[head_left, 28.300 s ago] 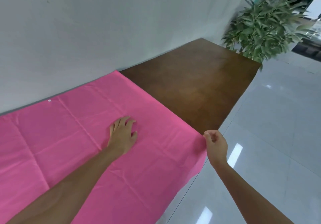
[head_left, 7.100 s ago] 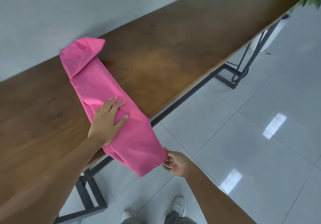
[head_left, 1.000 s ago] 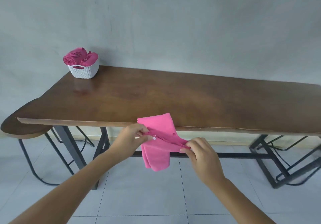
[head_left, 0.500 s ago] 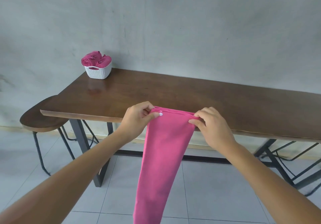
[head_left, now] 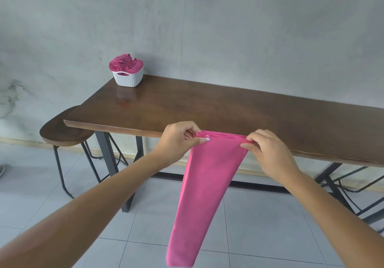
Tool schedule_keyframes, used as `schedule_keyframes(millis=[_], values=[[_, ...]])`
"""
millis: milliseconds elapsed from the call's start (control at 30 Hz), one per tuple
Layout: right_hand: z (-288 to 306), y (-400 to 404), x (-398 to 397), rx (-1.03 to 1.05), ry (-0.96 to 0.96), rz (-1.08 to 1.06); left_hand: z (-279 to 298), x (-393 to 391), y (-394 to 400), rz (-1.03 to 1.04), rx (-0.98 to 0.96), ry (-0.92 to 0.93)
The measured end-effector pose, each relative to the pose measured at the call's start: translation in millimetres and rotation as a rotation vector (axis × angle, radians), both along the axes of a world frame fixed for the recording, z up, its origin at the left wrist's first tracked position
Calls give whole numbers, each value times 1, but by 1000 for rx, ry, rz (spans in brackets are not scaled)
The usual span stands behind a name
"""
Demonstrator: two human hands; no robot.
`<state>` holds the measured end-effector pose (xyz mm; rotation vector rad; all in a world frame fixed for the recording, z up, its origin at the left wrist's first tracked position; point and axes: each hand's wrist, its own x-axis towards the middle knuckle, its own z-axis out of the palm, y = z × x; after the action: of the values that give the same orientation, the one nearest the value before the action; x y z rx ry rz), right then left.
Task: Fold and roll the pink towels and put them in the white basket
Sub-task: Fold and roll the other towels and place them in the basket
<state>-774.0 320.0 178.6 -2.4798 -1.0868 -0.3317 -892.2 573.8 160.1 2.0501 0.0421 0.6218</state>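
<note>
Fingers (head_left: 194, 135) of the left hand (head_left: 178, 141) and of the right hand (head_left: 268, 149): closed in pinches on the two top corners of a folded pink towel (head_left: 207, 188), which is held in the air before the counter (head_left: 228, 111) and hangs as a long strip. Folding is judged done; rolling and placing are left. White basket (head_left: 129, 78): set at the counter's far left end, already filled with rolled towels (head_left: 124, 65), count unclear. Stool (head_left: 62, 132) beside. The towel's lower end is blurred.

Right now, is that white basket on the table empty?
No. The white basket already holds rolled pink towels, their ends rising above its rim.
</note>
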Motion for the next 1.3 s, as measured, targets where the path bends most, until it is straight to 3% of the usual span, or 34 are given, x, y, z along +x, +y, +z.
schedule_keyframes(millis=[800, 1000, 1133, 1300], values=[[-1, 8, 18, -54, -30, -95, -7, 39, 7, 1, 214, -159], [-16, 14, 13, 22, -26, -52, -20, 47, 15, 49, 106, -81], [-30, 19, 17, 91, 23, -102, -30, 55, 12, 55, -108, 49], [-57, 22, 33, 326, 163, -178, -54, 72, 9, 58, -280, 171]])
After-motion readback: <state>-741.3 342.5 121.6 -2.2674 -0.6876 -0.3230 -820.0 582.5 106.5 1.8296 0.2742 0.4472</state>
